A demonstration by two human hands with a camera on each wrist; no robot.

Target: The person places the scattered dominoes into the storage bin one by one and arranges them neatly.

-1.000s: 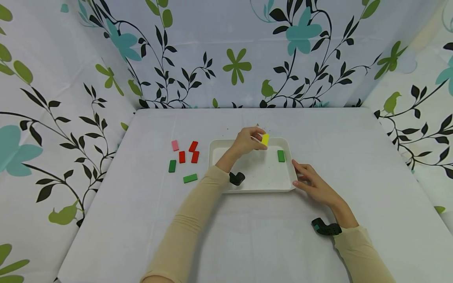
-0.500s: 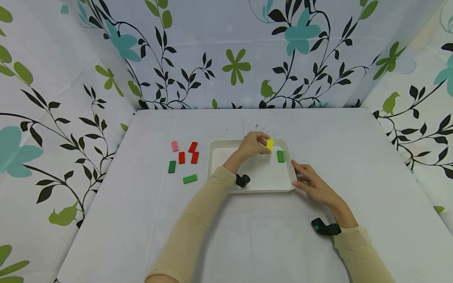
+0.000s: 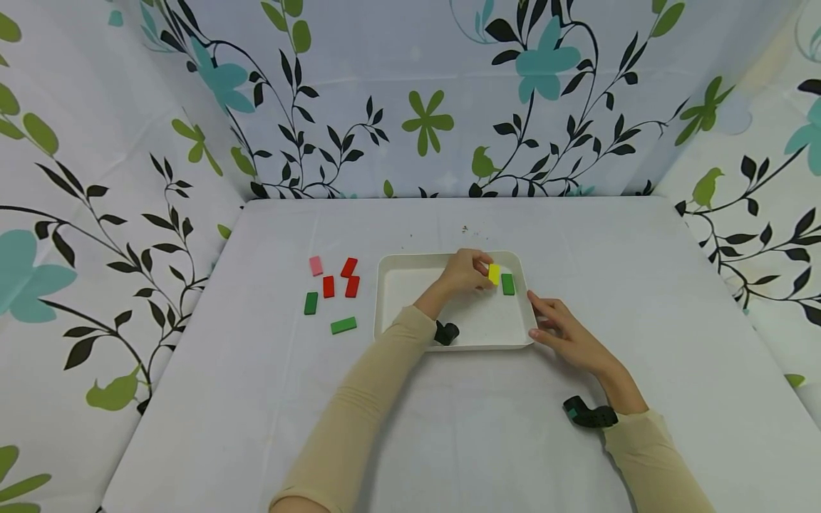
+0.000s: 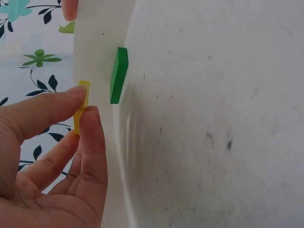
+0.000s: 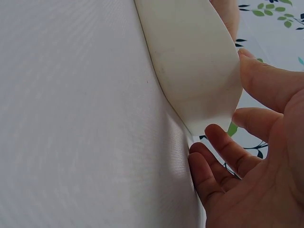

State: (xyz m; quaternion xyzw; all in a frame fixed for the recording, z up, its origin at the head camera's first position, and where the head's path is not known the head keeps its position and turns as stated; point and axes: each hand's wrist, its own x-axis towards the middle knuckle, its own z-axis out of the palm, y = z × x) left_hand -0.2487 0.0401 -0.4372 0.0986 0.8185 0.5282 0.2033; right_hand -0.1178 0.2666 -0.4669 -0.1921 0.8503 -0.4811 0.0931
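In the head view my left hand (image 3: 466,271) pinches a yellow block (image 3: 493,274) between thumb and fingers, over the right part of a white tray (image 3: 387,299). Just right of it a green block (image 3: 508,284) lies in the tray. The left wrist view shows the yellow block (image 4: 83,95) held near its edges, apart from the green block (image 4: 119,76). My right hand (image 3: 564,331) touches the tray's right side. Seen from the right wrist, thumb and index finger rest against the tray's rim (image 5: 204,71), the other fingers loosely bent beside it.
Left of the tray, loose blocks lie on the white table (image 3: 487,427): a pink block (image 3: 316,266), several red ones including a red block (image 3: 329,286), a dark green block (image 3: 311,303) and a green block (image 3: 343,325). Patterned cloth (image 3: 385,71) hangs around the table.
My left hand has moved right and a little toward me with the yellow block, bringing it close beside the green one in the tray. The right hand has stayed at the tray's edge.
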